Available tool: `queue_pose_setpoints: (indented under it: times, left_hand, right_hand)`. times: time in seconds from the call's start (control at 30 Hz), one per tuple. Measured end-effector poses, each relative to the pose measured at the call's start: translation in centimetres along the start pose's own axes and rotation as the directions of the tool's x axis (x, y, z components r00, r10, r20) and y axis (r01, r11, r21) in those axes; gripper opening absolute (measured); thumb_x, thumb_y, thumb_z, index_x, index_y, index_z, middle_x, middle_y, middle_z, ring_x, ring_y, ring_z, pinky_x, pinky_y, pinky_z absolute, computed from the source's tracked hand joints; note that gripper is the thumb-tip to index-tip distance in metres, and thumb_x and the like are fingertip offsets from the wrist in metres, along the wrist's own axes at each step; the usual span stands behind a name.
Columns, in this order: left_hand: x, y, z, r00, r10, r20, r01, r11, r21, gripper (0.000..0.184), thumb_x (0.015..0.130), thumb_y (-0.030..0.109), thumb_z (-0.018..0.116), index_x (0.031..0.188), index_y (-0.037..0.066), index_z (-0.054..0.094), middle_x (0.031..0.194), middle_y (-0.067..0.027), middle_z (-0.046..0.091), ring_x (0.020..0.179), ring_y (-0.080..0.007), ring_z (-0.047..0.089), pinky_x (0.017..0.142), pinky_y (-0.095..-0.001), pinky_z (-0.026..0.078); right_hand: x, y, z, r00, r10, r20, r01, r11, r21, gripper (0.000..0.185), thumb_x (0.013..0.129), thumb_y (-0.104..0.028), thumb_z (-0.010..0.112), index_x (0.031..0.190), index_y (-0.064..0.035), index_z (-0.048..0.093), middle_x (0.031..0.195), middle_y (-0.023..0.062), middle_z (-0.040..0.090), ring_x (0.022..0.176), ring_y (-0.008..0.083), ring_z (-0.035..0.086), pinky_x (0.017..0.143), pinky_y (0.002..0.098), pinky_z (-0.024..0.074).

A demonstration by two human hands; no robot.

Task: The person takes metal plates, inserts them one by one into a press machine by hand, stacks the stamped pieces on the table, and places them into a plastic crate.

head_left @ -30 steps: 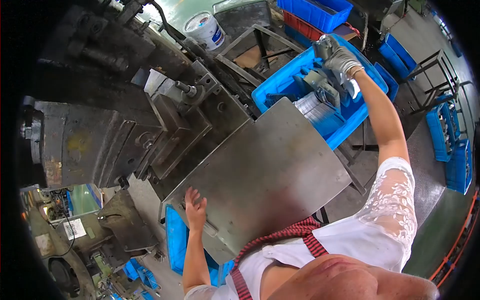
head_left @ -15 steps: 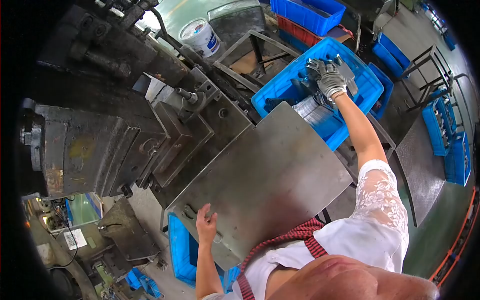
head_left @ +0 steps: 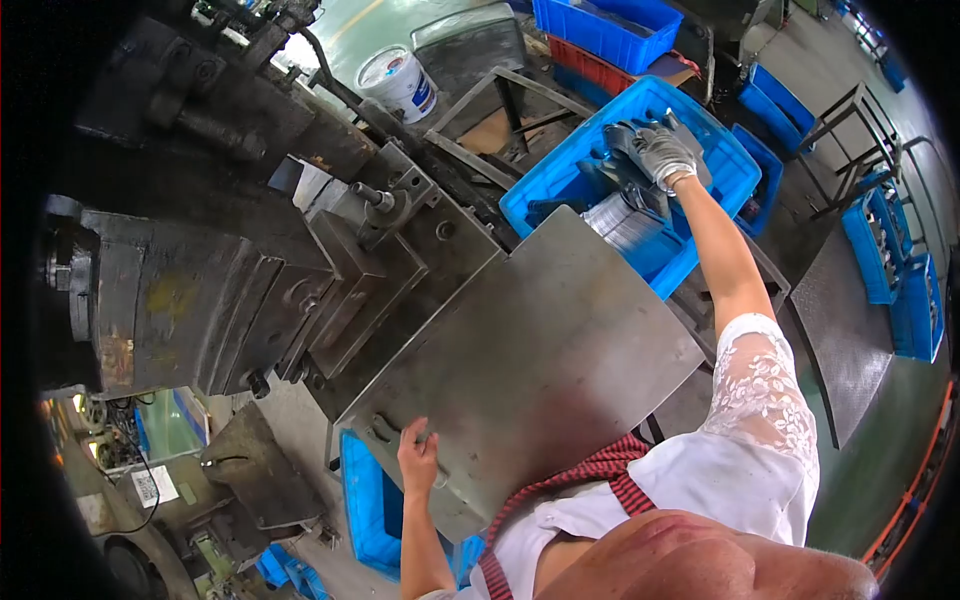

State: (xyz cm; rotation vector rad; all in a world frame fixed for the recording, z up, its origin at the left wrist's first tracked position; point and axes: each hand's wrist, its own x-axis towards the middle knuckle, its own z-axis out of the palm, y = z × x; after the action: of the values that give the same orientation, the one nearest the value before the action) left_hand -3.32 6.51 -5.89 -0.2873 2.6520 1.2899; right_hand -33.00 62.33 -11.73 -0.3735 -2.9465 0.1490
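Note:
My right hand (head_left: pixel 666 157), in a grey-white glove, reaches into a blue plastic bin (head_left: pixel 735 160) beyond the metal table. Its fingers are closed around dark grey sheet-metal pieces (head_left: pixel 622 140); the fingertips are partly hidden. Nearer the table, a neat stack of shiny flat metal pieces (head_left: pixel 622 222) lies in the same bin. My bare left hand (head_left: pixel 417 462) hovers by the left edge of the metal table (head_left: pixel 540 330), fingers half bent and apart from the thumb. Close to it is a small dark handle-like slot (head_left: pixel 382 428) in the tabletop.
A heavy press machine (head_left: pixel 190 300) with a steel die block (head_left: pixel 345 265) stands at left. Below the table's left edge sits another blue bin (head_left: pixel 365 500). A white bucket (head_left: pixel 397 82), metal frames and more blue bins (head_left: pixel 610 30) stand behind.
My right hand has shifted slightly right and down within the bin, and the dark pieces beside it show more. My left hand has moved slightly toward my body.

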Motion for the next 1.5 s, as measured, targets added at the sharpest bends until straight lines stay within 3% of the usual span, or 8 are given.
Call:
queue_pose_setpoints:
  times: [0.27, 0.33, 0.43, 0.67, 1.1, 1.17, 1.3, 1.5]
  left_hand:
    - [-3.4, -8.5, -3.9, 0.786, 0.003, -0.618, 0.248, 0.914, 0.321, 0.049, 0.073, 0.014, 0.06, 0.113, -0.004, 0.039, 0.112, -0.0187, 0.044, 0.096, -0.0254, 0.049, 0.071, -0.0331, 0.045]
    - [-4.6, -15.4, -4.4, 0.662, 0.272, -0.698, 0.488, 0.551, 0.677, 0.061, 0.072, 0.019, 0.063, 0.119, -0.005, 0.031, 0.115, -0.021, 0.039, 0.096, -0.0272, 0.049, 0.072, -0.0344, 0.046]
    - [-4.2, -17.3, -2.7, 0.842, -0.404, -0.358, 0.273, 0.891, -0.363, 0.068, 0.072, 0.028, 0.064, 0.12, -0.004, 0.027, 0.116, -0.0162, 0.039, 0.097, -0.0234, 0.048, 0.073, -0.0296, 0.046]
    - [-4.6, -14.0, -4.1, 0.76, -0.486, -0.432, 0.357, 0.867, -0.347, 0.026, 0.075, 0.024, 0.059, 0.09, 0.003, 0.06, 0.076, -0.0023, 0.061, 0.065, -0.0109, 0.054, 0.061, -0.0252, 0.042]
    - [-5.1, -2.4, -2.9, 0.775, -0.416, -0.476, -0.05, 0.71, -0.702, 0.017, 0.075, 0.016, 0.057, 0.082, 0.0, 0.058, 0.063, -0.0012, 0.053, 0.056, -0.0096, 0.049, 0.051, -0.0225, 0.039]
    - [-4.2, -2.1, -1.7, 0.812, -0.243, -0.53, -0.117, 0.823, -0.556, 0.021, 0.075, 0.016, 0.058, 0.088, 0.0, 0.057, 0.073, -0.0053, 0.055, 0.062, -0.0135, 0.051, 0.056, -0.0255, 0.041]
    - [-3.9, -8.8, -4.1, 0.549, 0.156, -0.821, -0.003, 0.983, 0.185, 0.037, 0.071, 0.018, 0.061, 0.101, -0.002, 0.05, 0.097, -0.0156, 0.052, 0.079, -0.0223, 0.052, 0.069, -0.0316, 0.042]
    - [-4.1, -23.1, -5.5, 0.633, -0.665, -0.396, 0.204, 0.636, -0.744, 0.049, 0.068, 0.022, 0.065, 0.108, -0.002, 0.048, 0.103, -0.0134, 0.053, 0.087, -0.0229, 0.052, 0.077, -0.0299, 0.041]
  right_hand:
    - [-12.0, -7.7, -0.4, 0.907, -0.152, -0.392, 0.413, 0.497, 0.763, 0.016, 0.071, -0.005, 0.056, 0.087, -0.0066, 0.058, 0.082, 0.0092, 0.059, 0.076, 0.0199, 0.056, 0.068, 0.0276, 0.0442]
    - [-15.6, -10.5, 0.4, 0.924, -0.226, 0.308, -0.371, -0.722, 0.585, 0.017, 0.072, 0.0, 0.054, 0.088, -0.0035, 0.058, 0.079, 0.0076, 0.06, 0.075, 0.0167, 0.056, 0.07, 0.0263, 0.0439]
    - [-21.6, -15.9, -2.3, 0.97, -0.221, 0.098, -0.139, -0.181, 0.974, 0.017, 0.073, 0.003, 0.052, 0.089, -0.0024, 0.058, 0.081, 0.0059, 0.058, 0.075, 0.0141, 0.055, 0.071, 0.0241, 0.0433]
    - [-32.4, -28.2, -6.2, 0.771, -0.626, -0.122, 0.235, 0.101, 0.967, 0.013, 0.073, -0.003, 0.058, 0.086, -0.0021, 0.059, 0.075, 0.0099, 0.059, 0.068, 0.0188, 0.056, 0.063, 0.0248, 0.0443]
    - [-39.5, -36.1, -9.8, 0.098, -0.726, 0.681, -0.741, 0.403, 0.537, 0.023, 0.081, -0.016, 0.048, 0.102, -0.0066, 0.051, 0.088, 0.0118, 0.057, 0.067, 0.0177, 0.057, 0.056, 0.0255, 0.0449]
    - [-39.7, -36.7, -5.3, 0.597, -0.799, 0.072, 0.127, 0.183, 0.975, 0.023, 0.081, -0.014, 0.048, 0.103, -0.0076, 0.051, 0.091, 0.0094, 0.057, 0.072, 0.0165, 0.055, 0.06, 0.0254, 0.045]
    - [-37.4, -32.9, -3.6, 0.719, -0.656, 0.227, -0.252, 0.058, 0.966, 0.028, 0.08, -0.006, 0.046, 0.107, -0.0085, 0.051, 0.09, 0.0012, 0.055, 0.077, 0.0113, 0.051, 0.066, 0.0241, 0.0434]
    - [-34.7, -24.6, 0.2, 0.671, -0.571, 0.473, -0.433, 0.217, 0.875, 0.027, 0.083, -0.013, 0.048, 0.108, -0.0041, 0.049, 0.084, -0.002, 0.052, 0.065, 0.0054, 0.047, 0.051, 0.0199, 0.04]
